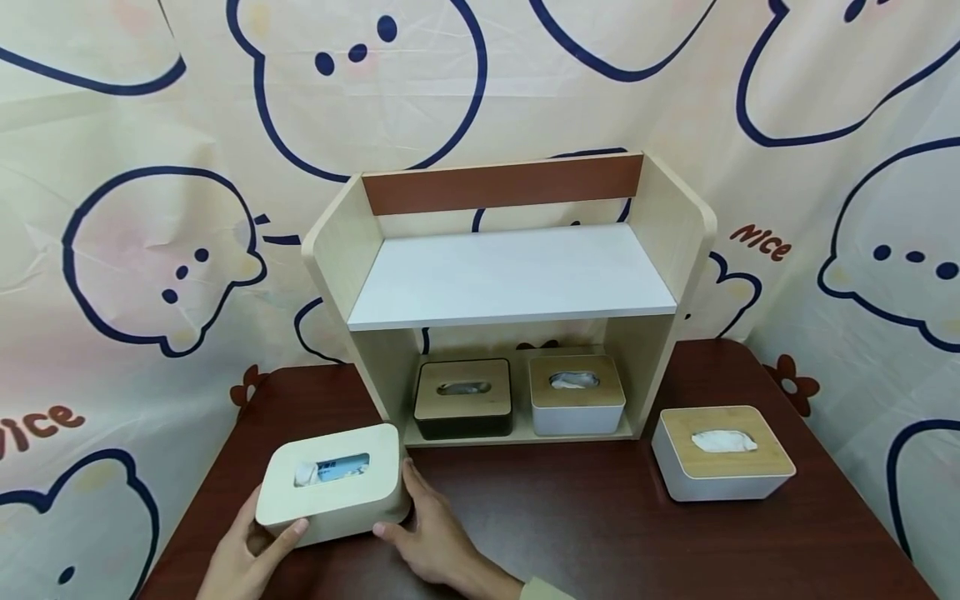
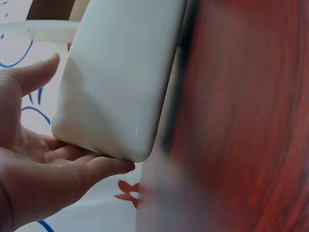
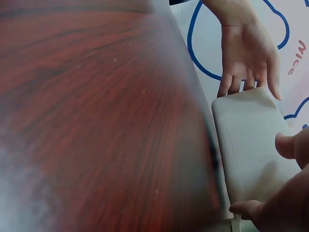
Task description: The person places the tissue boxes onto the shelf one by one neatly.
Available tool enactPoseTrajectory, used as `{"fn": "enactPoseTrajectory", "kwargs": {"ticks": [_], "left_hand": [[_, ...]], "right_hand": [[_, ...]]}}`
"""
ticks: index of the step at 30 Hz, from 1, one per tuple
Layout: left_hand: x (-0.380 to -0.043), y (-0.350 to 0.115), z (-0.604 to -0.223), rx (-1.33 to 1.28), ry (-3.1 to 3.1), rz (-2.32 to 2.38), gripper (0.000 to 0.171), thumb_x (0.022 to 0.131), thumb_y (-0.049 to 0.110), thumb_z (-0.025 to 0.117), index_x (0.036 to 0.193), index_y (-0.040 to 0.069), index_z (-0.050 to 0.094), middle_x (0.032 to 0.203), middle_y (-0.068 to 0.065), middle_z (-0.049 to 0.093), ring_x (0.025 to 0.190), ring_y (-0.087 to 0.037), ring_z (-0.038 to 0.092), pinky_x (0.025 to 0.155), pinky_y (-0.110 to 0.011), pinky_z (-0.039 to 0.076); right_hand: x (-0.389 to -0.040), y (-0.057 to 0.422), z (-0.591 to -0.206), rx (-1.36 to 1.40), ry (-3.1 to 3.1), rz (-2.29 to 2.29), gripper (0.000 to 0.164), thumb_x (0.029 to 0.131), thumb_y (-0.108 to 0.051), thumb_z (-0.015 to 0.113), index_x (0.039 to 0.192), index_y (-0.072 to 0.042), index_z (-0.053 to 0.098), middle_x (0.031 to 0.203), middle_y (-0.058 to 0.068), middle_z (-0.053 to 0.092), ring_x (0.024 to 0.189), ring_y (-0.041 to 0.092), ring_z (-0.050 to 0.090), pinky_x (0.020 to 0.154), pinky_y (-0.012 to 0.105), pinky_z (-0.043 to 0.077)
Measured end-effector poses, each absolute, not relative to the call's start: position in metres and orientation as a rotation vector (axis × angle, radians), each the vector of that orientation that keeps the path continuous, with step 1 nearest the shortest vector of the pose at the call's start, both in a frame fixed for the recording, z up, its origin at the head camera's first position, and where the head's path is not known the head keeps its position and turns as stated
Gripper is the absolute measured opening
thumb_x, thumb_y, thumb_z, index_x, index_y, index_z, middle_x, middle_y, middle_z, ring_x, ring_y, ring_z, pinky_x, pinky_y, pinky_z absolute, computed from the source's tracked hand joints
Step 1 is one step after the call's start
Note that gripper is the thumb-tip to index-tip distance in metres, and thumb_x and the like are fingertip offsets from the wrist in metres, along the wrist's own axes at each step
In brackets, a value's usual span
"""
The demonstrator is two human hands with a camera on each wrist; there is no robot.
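Holding a white tissue box (image 1: 335,493) at lower left of the frame, pinching its left end with the left grip (image 1: 247,554) and its right end with the right grip (image 1: 437,537), well apart from the wood-topped box (image 1: 723,465) at lower right.

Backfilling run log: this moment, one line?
left fingers: hold white tissue box | right fingers: hold same box | lower shelf: two boxes

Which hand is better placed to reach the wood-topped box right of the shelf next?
Probably the right hand: it is nearer that wood-topped box than the left hand, though both hold the cream box.
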State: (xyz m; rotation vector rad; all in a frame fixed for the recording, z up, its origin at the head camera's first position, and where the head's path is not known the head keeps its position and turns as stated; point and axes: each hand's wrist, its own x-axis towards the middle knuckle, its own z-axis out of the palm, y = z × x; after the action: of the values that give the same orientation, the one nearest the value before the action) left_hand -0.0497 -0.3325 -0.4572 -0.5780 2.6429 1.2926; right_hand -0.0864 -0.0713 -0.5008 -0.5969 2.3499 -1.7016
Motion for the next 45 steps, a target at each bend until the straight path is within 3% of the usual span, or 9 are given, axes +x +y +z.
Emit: {"fn": "enactPoseTrajectory", "kwargs": {"ticks": [4,7,13,33,45], "left_hand": [[-0.047,-0.323,-0.456,-0.532,2.644,1.334,0.114,0.100,0.034,0.079,0.172,0.000,-0.002,0.170,-0.041,0.021,0.146,-0.058,0.045,0.097,-0.041,0.064],[-0.044,-0.315,-0.456,-0.488,2.656,1.367,0.107,0.100,0.019,0.078,0.172,0.002,0.001,0.168,-0.041,0.026,0.144,-0.057,0.049,0.095,-0.040,0.065],[-0.038,-0.299,-0.458,-0.414,2.676,1.400,0.094,0.102,0.003,0.071,0.171,-0.002,0.007,0.168,-0.038,0.027,0.144,-0.055,0.048,0.098,-0.040,0.063],[-0.042,-0.247,-0.449,-0.229,2.741,1.544,0.086,0.100,0.002,0.073,0.170,0.001,0.022,0.171,-0.027,0.033,0.145,-0.044,0.051,0.100,-0.039,0.062],[-0.050,-0.222,-0.447,0.047,2.815,1.781,0.080,0.095,-0.003,0.076,0.165,-0.001,0.038,0.164,-0.023,0.046,0.136,-0.037,0.055,0.094,-0.011,0.053]], "right_hand": [[-0.086,-0.062,-0.500,-0.596,2.351,-1.775,0.082,0.103,-0.026,0.074,0.166,0.004,0.032,0.173,0.025,0.031,0.159,0.038,0.035,0.125,0.042,0.042],[-0.086,-0.053,-0.501,-0.589,2.336,-1.837,0.077,0.105,-0.024,0.072,0.164,0.007,0.033,0.171,0.029,0.032,0.156,0.041,0.038,0.116,0.036,0.050],[-0.085,-0.033,-0.498,-0.545,2.368,-1.860,0.076,0.105,-0.027,0.072,0.162,0.009,0.036,0.168,0.030,0.037,0.153,0.043,0.042,0.111,0.037,0.054],[-0.077,0.020,-0.482,-0.507,2.481,-1.903,0.077,0.102,-0.026,0.074,0.159,0.013,0.039,0.164,0.034,0.041,0.146,0.048,0.048,0.105,0.043,0.056],[-0.081,0.044,-0.468,-0.374,2.543,-1.859,0.075,0.100,-0.018,0.077,0.161,0.008,0.041,0.162,0.032,0.045,0.146,0.045,0.052,0.104,0.040,0.057]]}}
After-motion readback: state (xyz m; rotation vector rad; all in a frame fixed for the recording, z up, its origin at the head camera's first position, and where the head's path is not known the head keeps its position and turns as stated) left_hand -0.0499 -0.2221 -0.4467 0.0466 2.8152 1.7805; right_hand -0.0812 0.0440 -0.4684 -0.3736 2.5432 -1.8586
